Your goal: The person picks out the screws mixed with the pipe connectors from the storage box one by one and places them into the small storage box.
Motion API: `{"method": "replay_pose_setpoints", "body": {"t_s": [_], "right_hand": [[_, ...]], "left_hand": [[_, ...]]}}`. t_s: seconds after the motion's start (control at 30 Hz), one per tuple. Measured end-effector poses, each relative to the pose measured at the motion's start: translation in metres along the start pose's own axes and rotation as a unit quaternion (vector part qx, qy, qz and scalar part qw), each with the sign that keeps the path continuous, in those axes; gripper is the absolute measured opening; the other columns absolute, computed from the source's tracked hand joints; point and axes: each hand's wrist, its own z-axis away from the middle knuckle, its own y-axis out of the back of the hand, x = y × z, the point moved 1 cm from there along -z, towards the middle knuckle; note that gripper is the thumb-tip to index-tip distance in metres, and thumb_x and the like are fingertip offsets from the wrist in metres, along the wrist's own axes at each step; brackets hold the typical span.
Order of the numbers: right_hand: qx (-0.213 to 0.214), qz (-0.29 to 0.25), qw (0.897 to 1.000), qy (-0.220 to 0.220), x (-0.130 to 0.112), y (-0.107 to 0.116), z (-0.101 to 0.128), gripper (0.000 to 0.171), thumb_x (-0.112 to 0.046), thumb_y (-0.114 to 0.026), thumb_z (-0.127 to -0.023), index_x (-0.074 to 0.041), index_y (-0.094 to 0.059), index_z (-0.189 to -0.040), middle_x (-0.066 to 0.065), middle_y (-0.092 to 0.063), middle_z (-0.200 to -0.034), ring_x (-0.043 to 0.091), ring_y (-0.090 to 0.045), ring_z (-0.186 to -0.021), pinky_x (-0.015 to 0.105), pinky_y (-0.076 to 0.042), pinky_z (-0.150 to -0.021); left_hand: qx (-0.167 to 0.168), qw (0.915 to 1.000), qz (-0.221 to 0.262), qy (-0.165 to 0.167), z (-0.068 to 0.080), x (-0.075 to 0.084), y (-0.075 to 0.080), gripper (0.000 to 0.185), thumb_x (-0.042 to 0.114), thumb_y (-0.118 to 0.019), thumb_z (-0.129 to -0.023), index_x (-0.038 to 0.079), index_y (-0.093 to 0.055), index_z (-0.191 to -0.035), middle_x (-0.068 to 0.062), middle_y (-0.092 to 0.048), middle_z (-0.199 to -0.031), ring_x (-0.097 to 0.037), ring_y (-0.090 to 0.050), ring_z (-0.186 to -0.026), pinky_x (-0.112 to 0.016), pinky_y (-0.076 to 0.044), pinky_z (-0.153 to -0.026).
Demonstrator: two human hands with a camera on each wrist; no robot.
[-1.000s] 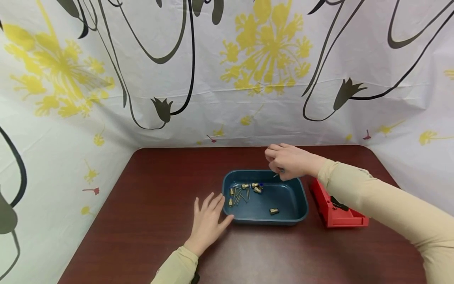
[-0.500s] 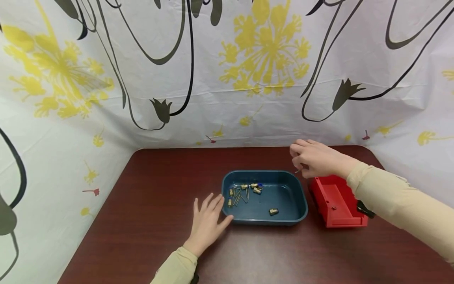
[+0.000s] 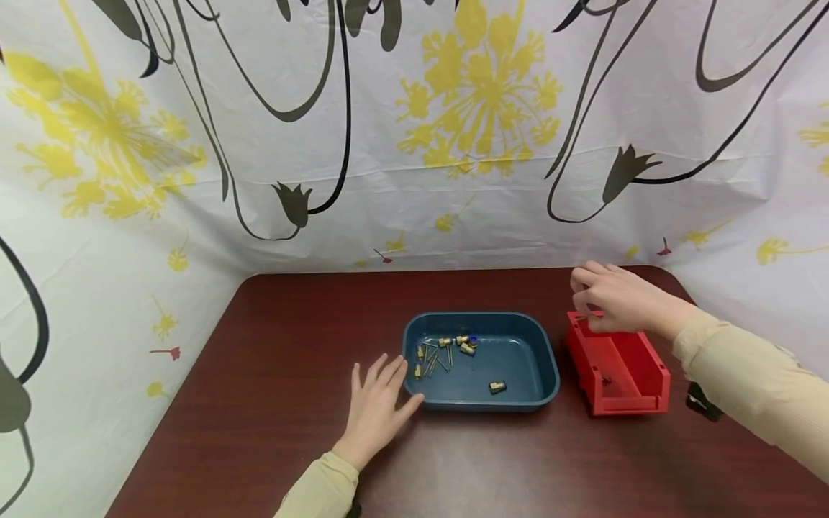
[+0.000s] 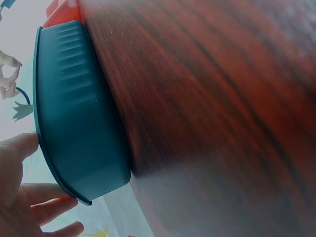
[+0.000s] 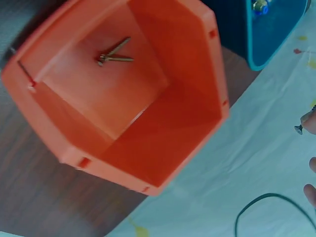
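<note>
My right hand (image 3: 612,298) is over the far end of the red bin (image 3: 592,374), pinching a screw (image 5: 298,129) whose flat head shows in the right wrist view. Two screws (image 5: 118,59) lie crossed on the bin's floor. To the left stands the blue tray (image 3: 527,374). My left hand (image 3: 376,414) rests with spread fingers at its left end, and the left wrist view has thumb and fingertips touching the rim. Several screws (image 3: 432,365) and several brass fittings (image 3: 467,349) lie in the tray's left part, one brass fitting (image 3: 497,387) nearer the front.
Tray and bin stand side by side on a dark red-brown table (image 3: 291,360), a narrow gap between them. A patterned white cloth (image 3: 363,158) hangs behind the table's far edge and at its sides.
My right hand has moved right with the screw, from above the tray's far edge to above the red bin. The left hand has stayed at the tray.
</note>
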Motion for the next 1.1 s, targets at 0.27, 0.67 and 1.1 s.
{"method": "replay_pose_setpoints", "body": {"t_s": [0.27,0.67,1.1], "right_hand": [[0.008,-0.002,1.0,-0.02,0.006,-0.011,0.024,0.033,-0.013,-0.076,-0.052,-0.03,-0.048,-0.056,-0.006,-0.041,-0.079,0.016,-0.039,-0.081,0.032,-0.038,-0.057],[-0.045,-0.02,0.994,-0.099,0.011,-0.042,0.055,0.037,-0.017,-0.08,-0.053,-0.033,-0.047,-0.055,-0.007,-0.041,-0.079,0.017,-0.039,-0.081,0.032,-0.038,-0.057],[-0.04,-0.014,0.995,-0.086,0.008,-0.073,0.069,0.039,-0.015,-0.078,-0.05,-0.03,-0.042,-0.053,-0.007,-0.036,-0.077,0.017,-0.037,-0.077,0.032,-0.034,-0.055]], "left_hand": [[0.003,1.0,0.005,-0.002,0.0,0.0,0.001,0.06,0.051,-0.054,-0.081,0.007,-0.055,-0.122,-0.005,-0.05,-0.123,-0.028,-0.036,-0.119,-0.06,-0.015,-0.093],[0.003,1.0,0.006,-0.002,0.0,0.0,0.001,0.06,0.05,-0.056,-0.08,0.007,-0.055,-0.121,-0.006,-0.05,-0.123,-0.028,-0.037,-0.118,-0.06,-0.016,-0.092],[0.002,1.0,0.001,-0.002,0.0,0.0,0.002,0.059,0.05,-0.054,-0.081,0.006,-0.055,-0.121,-0.006,-0.051,-0.123,-0.028,-0.037,-0.118,-0.06,-0.017,-0.092]]}}
